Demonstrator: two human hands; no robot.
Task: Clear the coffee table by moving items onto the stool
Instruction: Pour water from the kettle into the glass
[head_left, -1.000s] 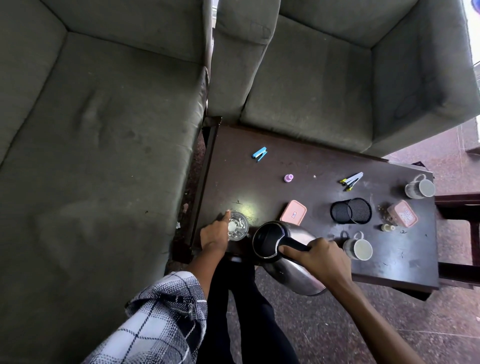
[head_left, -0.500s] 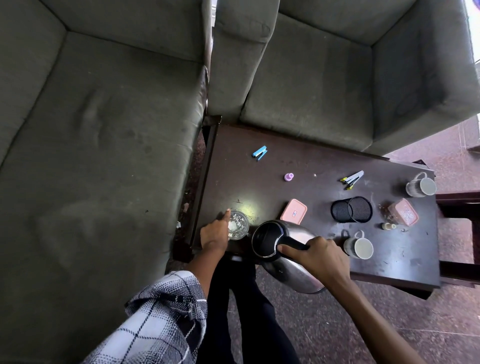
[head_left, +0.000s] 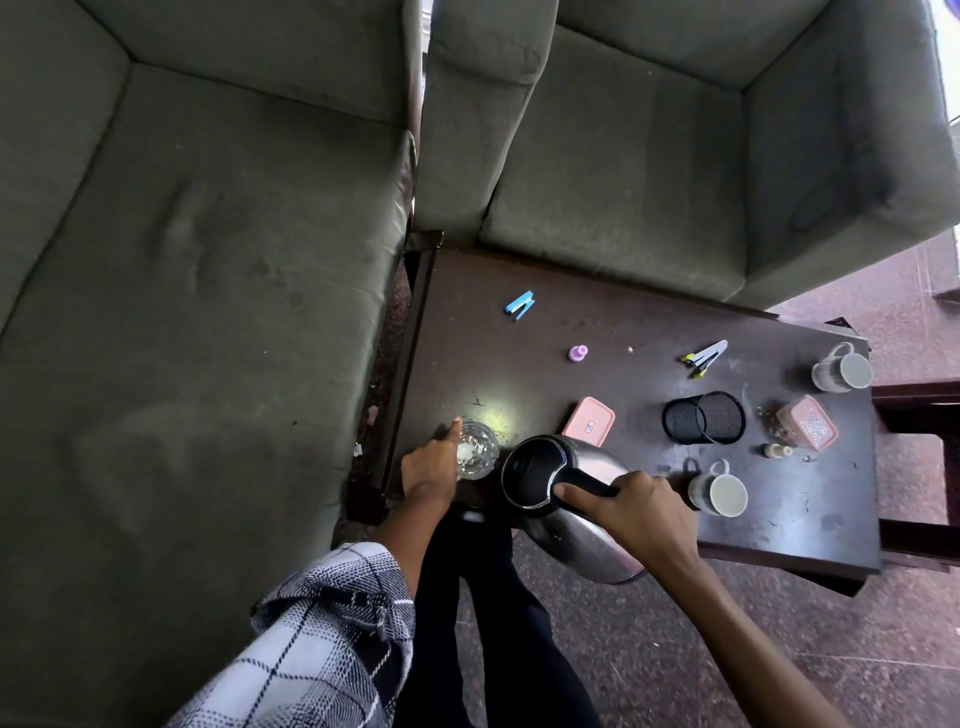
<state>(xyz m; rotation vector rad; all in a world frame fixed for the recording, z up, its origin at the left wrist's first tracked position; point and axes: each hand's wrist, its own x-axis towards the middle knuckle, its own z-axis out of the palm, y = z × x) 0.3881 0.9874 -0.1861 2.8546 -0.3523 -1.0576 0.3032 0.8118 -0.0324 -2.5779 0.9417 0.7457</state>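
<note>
The shiny steel kettle with black handle (head_left: 566, 493) hangs tilted at the dark wooden tabletop's (head_left: 649, 332) near edge, its handle clenched in the right hand (head_left: 631, 512). The left hand (head_left: 434, 465) cups the small clear glass (head_left: 475, 449), seemingly gripping it. Level the kettle before carrying; lift the glass straight.

- The right hand (head_left: 641, 512) grips the kettle (head_left: 566, 499) by its handle at the table's (head_left: 597, 322) near edge.
- The left hand (head_left: 431, 465) wraps the glass (head_left: 475, 449) near the table's near-left corner.
</note>
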